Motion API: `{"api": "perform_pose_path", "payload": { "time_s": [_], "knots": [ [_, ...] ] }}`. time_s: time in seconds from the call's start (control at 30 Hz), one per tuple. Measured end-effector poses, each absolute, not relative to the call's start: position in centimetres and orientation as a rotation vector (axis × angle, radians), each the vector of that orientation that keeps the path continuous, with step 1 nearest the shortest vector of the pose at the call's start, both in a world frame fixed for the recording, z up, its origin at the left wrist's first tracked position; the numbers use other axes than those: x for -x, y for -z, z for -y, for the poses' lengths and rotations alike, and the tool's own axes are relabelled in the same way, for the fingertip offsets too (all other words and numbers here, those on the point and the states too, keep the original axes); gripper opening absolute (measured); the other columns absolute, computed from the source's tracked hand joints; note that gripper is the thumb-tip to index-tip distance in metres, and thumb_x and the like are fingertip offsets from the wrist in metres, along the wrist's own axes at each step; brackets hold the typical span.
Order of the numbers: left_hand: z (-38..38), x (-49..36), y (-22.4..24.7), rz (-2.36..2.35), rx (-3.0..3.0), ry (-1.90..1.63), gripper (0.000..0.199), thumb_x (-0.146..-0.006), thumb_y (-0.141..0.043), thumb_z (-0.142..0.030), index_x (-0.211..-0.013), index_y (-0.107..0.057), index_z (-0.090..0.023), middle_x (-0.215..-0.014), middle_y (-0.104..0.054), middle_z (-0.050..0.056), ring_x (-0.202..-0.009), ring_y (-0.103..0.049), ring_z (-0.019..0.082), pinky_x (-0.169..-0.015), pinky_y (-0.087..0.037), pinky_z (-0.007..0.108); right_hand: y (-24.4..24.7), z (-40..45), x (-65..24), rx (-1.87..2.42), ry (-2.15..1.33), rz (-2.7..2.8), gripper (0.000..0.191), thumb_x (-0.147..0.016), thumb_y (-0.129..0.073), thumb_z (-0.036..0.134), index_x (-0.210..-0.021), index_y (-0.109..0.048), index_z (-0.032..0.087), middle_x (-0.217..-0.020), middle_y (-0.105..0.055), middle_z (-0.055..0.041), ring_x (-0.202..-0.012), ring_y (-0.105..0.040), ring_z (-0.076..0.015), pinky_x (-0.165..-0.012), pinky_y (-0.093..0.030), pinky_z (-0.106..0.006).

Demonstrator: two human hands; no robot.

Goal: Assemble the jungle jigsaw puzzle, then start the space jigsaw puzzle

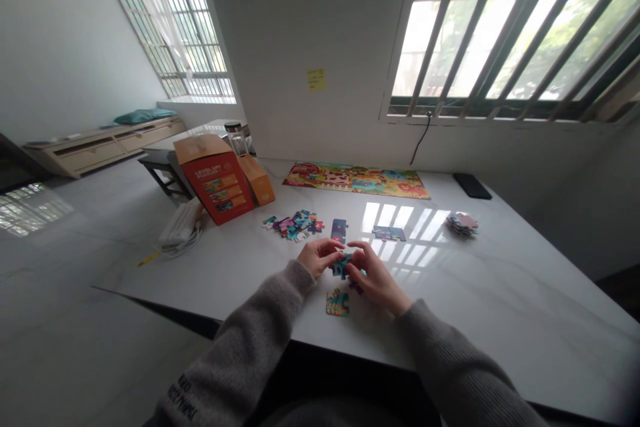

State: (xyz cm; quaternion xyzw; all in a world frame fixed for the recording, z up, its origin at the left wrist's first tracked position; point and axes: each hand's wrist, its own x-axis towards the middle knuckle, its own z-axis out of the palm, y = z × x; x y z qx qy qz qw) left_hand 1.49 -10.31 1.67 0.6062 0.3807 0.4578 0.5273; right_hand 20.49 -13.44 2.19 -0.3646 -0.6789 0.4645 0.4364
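Fingers (334, 247) of both hands are pinching a blue-green jigsaw piece (341, 267) over the white table (235, 273), hiding most of it, so I can't make out its shape. Another piece (337, 303) lies just below, and past a loose pile of pieces (295, 225) sits an orange puzzle box (216, 180), flaps up, insides out of sight.
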Motion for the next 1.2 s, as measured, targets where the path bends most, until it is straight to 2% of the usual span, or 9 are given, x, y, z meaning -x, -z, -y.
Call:
{"api": "perform_pose_path", "payload": {
  "time_s": [0.1, 0.27, 0.37, 0.57, 0.67, 0.83, 0.93, 1.03, 1.2],
  "knots": [
    [10.6, -1.5, -2.1, -0.862, -1.442, -1.117, 0.059, -0.077, -0.076, -0.052, -0.119, -0.061, -0.014, -0.064, -0.06, -0.003, -0.053, -0.057, 0.01, -0.052, -0.048, 0.023, -2.4, 13.4, -20.5, 0.908, -1.242, 1.652, 0.036, -0.093, -0.058, 0.042, -0.125, -0.053, 0.026, -0.074, -0.056, 0.0028, -0.058, -0.055, -0.0131, -0.052, -0.048, -0.027],
    [10.9, -1.4, -2.5, -0.765, -1.464, -1.118, 0.053, -0.076, -0.08, -0.044, -0.116, -0.06, -0.014, -0.075, -0.063, 0.001, -0.066, -0.064, 0.013, -0.067, -0.055, 0.028, -2.8, 12.8, -20.9, 0.926, -1.208, 1.45, 0.034, -0.088, -0.064, 0.048, -0.11, -0.057, 0.023, -0.071, -0.059, 0.003, -0.061, -0.062, -0.0152, -0.059, -0.053, -0.03],
    [10.8, -1.4, -2.6, -0.795, -1.455, -1.124, 0.053, -0.077, -0.079, -0.044, -0.116, -0.062, -0.014, -0.074, -0.063, 0.0, -0.064, -0.063, 0.013, -0.066, -0.055, 0.028, -2.9, 12.8, -21.0, 0.944, -1.303, 1.391, 0.035, -0.085, -0.067, 0.051, -0.101, -0.053, 0.023, -0.074, -0.066, 0.0009, -0.06, -0.065, -0.0162, -0.053, -0.051, -0.029],
    [9.9, -1.2, -2.3, -0.922, -1.393, -1.267, 0.044, -0.072, -0.081, -0.05, -0.088, -0.067, -0.012, -0.07, -0.065, 0.002, -0.059, -0.059, 0.011, -0.057, -0.05, 0.025, -2.9, 13.4, -20.7, 0.995, -1.363, 1.437, 0.04, -0.082, -0.07, 0.054, -0.08, -0.047, 0.023, -0.069, -0.068, -0.0014, -0.057, -0.06, -0.0148, -0.044, -0.042, -0.023],
    [9.8, -1.2, -2.2, -0.911, -1.381, -1.268, 0.044, -0.071, -0.082, -0.052, -0.082, -0.065, -0.012, -0.068, -0.064, 0.002, -0.055, -0.058, 0.011, -0.055, -0.048, 0.025, -2.9, 13.3, -20.8, 0.99, -1.351, 1.438, 0.038, -0.083, -0.069, 0.055, -0.082, -0.048, 0.023, -0.07, -0.067, -0.0003, -0.056, -0.059, -0.015, -0.044, -0.041, -0.024],
    [10.5, -1.4, -1.9, -0.74, -1.382, -1.032, 0.064, -0.07, -0.085, -0.041, -0.12, -0.054, -0.016, -0.064, -0.059, -0.006, -0.058, -0.064, 0.014, -0.061, -0.053, 0.028, -2.6, 12.6, -21.1, 0.947, -1.157, 1.441, 0.028, -0.086, -0.067, 0.048, -0.086, -0.057, 0.022, -0.075, -0.065, -0.0005, -0.069, -0.063, -0.0168, -0.064, -0.052, -0.031],
    [10.8, -1.6, -1.6, -0.733, -1.395, -0.913, 0.051, -0.073, -0.082, -0.046, -0.103, -0.054, -0.015, -0.066, -0.062, -0.004, -0.057, -0.063, 0.013, -0.058, -0.05, 0.026, -2.3, 12.4, -21.3, 0.959, -1.074, 1.533, 0.022, -0.091, -0.062, 0.044, -0.09, -0.061, 0.021, -0.079, -0.065, -0.0016, -0.072, -0.063, -0.0171, -0.067, -0.053, -0.032],
    [10.8, -1.6, -1.4, -0.807, -1.398, -0.96, 0.048, -0.073, -0.08, -0.052, -0.082, -0.048, -0.017, -0.063, -0.06, -0.003, -0.052, -0.058, 0.01, -0.053, -0.046, 0.023, -2.2, 12.7, -21.3, 0.968, -0.999, 1.606, 0.02, -0.094, -0.058, 0.038, -0.106, -0.058, 0.023, -0.085, -0.066, -0.0029, -0.076, -0.065, -0.0179, -0.067, -0.054, -0.032],
    [11.7, -1.9, -1.9, -0.823, -1.362, -1.051, 0.052, -0.068, -0.082, -0.054, -0.073, -0.044, -0.019, -0.061, -0.057, -0.005, -0.056, -0.057, 0.01, -0.057, -0.044, 0.023, -2.5, 14.4, -21.0, 0.88, -0.589, 1.893, 0.03, -0.089, -0.065, 0.027, -0.118, -0.057, 0.024, -0.109, -0.062, -0.0084, -0.092, -0.065, -0.0211, -0.082, -0.057, -0.039]
  ]
}}
